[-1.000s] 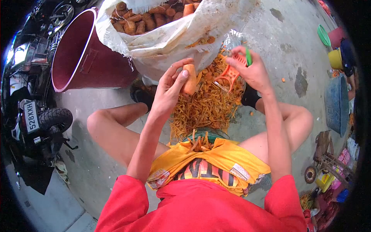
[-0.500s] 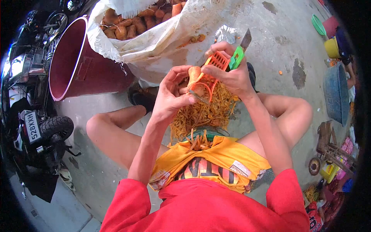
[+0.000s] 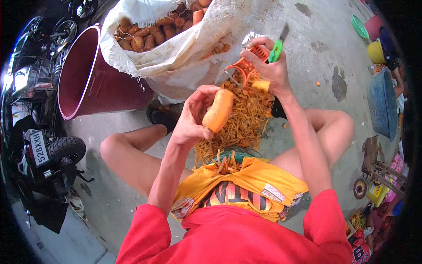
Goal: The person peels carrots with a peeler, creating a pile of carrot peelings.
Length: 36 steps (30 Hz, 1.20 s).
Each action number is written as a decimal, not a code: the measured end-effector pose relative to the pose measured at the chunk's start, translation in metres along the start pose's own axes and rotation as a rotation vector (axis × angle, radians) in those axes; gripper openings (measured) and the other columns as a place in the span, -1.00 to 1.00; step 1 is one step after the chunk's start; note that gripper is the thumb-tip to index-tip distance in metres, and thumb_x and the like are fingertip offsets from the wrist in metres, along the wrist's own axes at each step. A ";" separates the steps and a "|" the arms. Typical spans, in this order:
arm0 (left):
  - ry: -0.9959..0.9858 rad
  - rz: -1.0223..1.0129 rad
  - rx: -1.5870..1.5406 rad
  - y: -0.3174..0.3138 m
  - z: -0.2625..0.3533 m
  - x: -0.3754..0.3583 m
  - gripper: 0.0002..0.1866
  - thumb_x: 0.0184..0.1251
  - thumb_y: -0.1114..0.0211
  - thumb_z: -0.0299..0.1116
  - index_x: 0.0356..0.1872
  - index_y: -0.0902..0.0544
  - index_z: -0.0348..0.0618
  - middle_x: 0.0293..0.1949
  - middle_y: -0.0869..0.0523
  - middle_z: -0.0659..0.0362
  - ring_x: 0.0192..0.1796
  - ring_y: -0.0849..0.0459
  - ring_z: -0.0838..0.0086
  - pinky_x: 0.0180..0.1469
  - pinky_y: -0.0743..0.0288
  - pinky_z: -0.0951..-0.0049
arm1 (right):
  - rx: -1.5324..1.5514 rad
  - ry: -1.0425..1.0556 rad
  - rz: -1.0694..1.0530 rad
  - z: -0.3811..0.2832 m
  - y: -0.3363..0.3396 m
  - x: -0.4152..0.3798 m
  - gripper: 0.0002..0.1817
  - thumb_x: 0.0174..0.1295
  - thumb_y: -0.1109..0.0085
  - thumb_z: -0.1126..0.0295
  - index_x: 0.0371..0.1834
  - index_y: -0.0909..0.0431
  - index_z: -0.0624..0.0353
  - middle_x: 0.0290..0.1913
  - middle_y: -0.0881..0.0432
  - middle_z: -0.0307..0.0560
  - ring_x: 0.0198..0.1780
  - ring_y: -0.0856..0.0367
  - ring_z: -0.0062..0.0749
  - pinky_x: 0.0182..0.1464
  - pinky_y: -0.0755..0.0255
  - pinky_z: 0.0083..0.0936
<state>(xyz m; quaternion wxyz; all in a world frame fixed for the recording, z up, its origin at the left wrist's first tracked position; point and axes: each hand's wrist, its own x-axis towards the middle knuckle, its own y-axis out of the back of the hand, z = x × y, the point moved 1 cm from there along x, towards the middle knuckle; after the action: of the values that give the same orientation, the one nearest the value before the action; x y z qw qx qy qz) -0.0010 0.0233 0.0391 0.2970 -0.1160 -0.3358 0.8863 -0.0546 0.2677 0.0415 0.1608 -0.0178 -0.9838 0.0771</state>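
Motorbikes [image 3: 68,151] stand at the left edge of the floor [image 3: 110,193], then comes a big dark red bucket [image 3: 118,83], then a white sack [image 3: 176,61] of carrots [image 3: 149,40]. The left hand [image 3: 191,116] is half curled, fingers round the left side of one fat carrot [image 3: 218,111], thumb near its low end. This carrot is up in the air, over the left edge of the peel pile [image 3: 241,119]. It lies on a slant: the low end points back toward the red shirt [image 3: 237,233] and left, the top end points ahead and a bit right. Its right side is bare, with no hand on it. The orange peeler [image 3: 259,53] is ahead and to the right, near that top end but not touching. The right hand [image 3: 276,72], farther from this carrot than the left, is closed round the peeler and has a green knife [image 3: 275,50] in its grip too, blade pointing away. A yellow-orange bit [image 3: 261,85] shows by its wrist; I cannot tell if they touch. A blue tub [image 3: 381,105] sits by the right edge of the floor.
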 end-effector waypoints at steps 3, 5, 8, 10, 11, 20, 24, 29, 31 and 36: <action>-0.043 0.131 0.078 -0.002 0.000 0.008 0.04 -0.35 -0.89 -0.35 0.31 -0.48 -0.15 0.18 -0.63 0.24 0.19 -0.66 0.54 0.26 -0.55 0.47 | 0.040 0.002 -0.069 -0.025 -0.022 -0.013 -0.73 0.27 -0.54 0.46 -0.07 -0.61 0.20 -0.22 -0.73 -0.20 -0.15 -0.75 -0.58 -0.12 -0.66 -0.58; -0.026 0.093 0.106 0.003 0.000 0.007 0.04 -0.36 -0.90 -0.33 0.28 -0.47 -0.15 0.16 -0.63 0.25 0.17 -0.66 0.55 0.23 -0.55 0.49 | -0.107 0.199 -0.119 -0.029 -0.030 -0.019 -0.75 0.27 -0.53 0.47 -0.10 -0.61 0.21 -0.21 -0.74 -0.22 -0.16 -0.75 -0.60 -0.14 -0.65 -0.60; -0.089 -0.030 0.111 -0.001 0.001 0.001 0.09 -0.38 -0.90 -0.30 0.35 -0.46 -0.15 0.20 -0.62 0.23 0.25 -0.61 0.49 0.34 -0.47 0.39 | -0.061 0.062 -0.013 -0.015 -0.005 0.002 -0.73 0.26 -0.54 0.46 -0.09 -0.63 0.21 -0.20 -0.74 -0.27 -0.18 -0.73 -0.64 -0.15 -0.64 -0.62; -0.088 0.047 0.100 -0.005 0.000 0.004 0.12 -0.39 -0.90 -0.26 0.36 -0.46 -0.16 0.20 -0.62 0.22 0.27 -0.59 0.48 0.37 -0.44 0.38 | 0.036 0.045 0.016 -0.025 -0.004 -0.001 -0.71 0.24 -0.57 0.45 -0.06 -0.64 0.19 -0.23 -0.73 -0.32 -0.22 -0.70 -0.67 -0.16 -0.61 -0.65; -0.087 0.142 0.085 -0.009 -0.001 0.005 0.14 -0.40 -0.91 -0.22 0.38 -0.46 -0.18 0.20 -0.62 0.22 0.29 -0.58 0.47 0.39 -0.42 0.37 | 0.036 0.047 0.009 -0.033 -0.018 -0.010 -0.71 0.24 -0.57 0.45 -0.06 -0.64 0.19 -0.23 -0.73 -0.32 -0.22 -0.70 -0.67 -0.16 -0.61 -0.65; -0.074 0.091 0.105 -0.001 -0.003 0.006 0.11 -0.36 -0.89 -0.22 0.36 -0.44 -0.19 0.22 -0.59 0.23 0.28 -0.57 0.49 0.38 -0.42 0.43 | -0.106 0.135 0.002 -0.034 -0.015 -0.007 -0.70 0.20 -0.60 0.45 -0.09 -0.66 0.19 -0.21 -0.71 -0.33 -0.20 -0.65 -0.72 -0.13 -0.57 -0.67; -0.136 0.039 0.162 -0.003 -0.003 0.006 0.10 -0.35 -0.89 -0.23 0.35 -0.46 -0.23 0.24 -0.59 0.21 0.32 -0.57 0.45 0.40 -0.41 0.38 | -0.143 0.151 -0.077 -0.041 -0.023 -0.010 -0.76 0.26 -0.56 0.43 -0.12 -0.65 0.17 -0.21 -0.73 -0.28 -0.20 -0.67 -0.71 -0.16 -0.60 -0.63; -0.103 0.087 0.038 -0.003 -0.008 0.003 0.16 -0.36 -0.90 -0.21 0.41 -0.46 -0.30 0.29 -0.61 0.16 0.33 -0.59 0.42 0.42 -0.42 0.34 | -0.259 0.221 -0.002 -0.033 -0.012 -0.007 -0.75 0.28 -0.52 0.46 -0.07 -0.64 0.14 -0.25 -0.73 -0.27 -0.19 -0.74 -0.63 -0.12 -0.63 -0.57; -0.115 0.168 0.122 -0.002 -0.012 0.006 0.21 -0.41 -0.92 -0.14 0.42 -0.46 -0.30 0.28 -0.64 0.13 0.33 -0.60 0.41 0.44 -0.41 0.35 | -0.184 0.225 -0.083 -0.049 -0.028 -0.015 -0.77 0.31 -0.49 0.49 -0.05 -0.63 0.16 -0.27 -0.75 -0.24 -0.20 -0.76 -0.58 -0.11 -0.64 -0.55; -0.116 0.025 0.148 -0.007 -0.004 -0.001 0.20 -0.41 -0.91 -0.06 0.40 -0.47 -0.23 0.27 -0.62 0.14 0.35 -0.62 0.35 0.45 -0.44 0.26 | -0.089 0.114 0.045 -0.028 -0.002 0.002 -0.76 0.31 -0.48 0.50 -0.05 -0.60 0.20 -0.26 -0.76 -0.16 -0.25 -0.77 -0.56 -0.21 -0.66 -0.57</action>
<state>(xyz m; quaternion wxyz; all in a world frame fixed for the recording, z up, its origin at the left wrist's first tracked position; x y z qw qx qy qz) 0.0045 0.0294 0.0404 0.2737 -0.0462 -0.2844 0.9176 -0.0476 0.2696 0.0692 0.2137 -0.0514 -0.9749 0.0358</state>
